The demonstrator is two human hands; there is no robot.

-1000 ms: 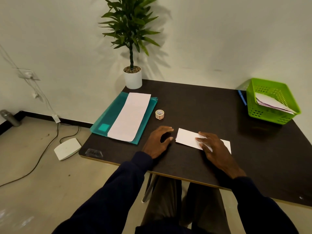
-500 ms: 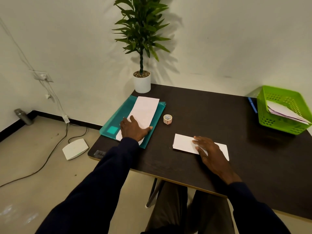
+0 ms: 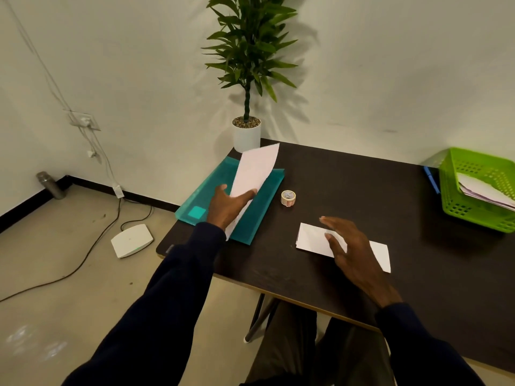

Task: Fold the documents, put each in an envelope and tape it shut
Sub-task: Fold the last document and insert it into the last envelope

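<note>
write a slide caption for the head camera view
Left hand lifts a long envelope off the teal folder while the right hand hovers over the folded document.

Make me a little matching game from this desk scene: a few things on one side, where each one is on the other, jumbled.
Things:
1. tape roll
2. folded paper
3. long white sheet
4. loose papers

Places:
A. in the green basket
B. lifted off the teal folder by the left hand
C. standing alone on the table
D. under the right hand

Pairs: 1-C, 2-D, 3-B, 4-A
</note>
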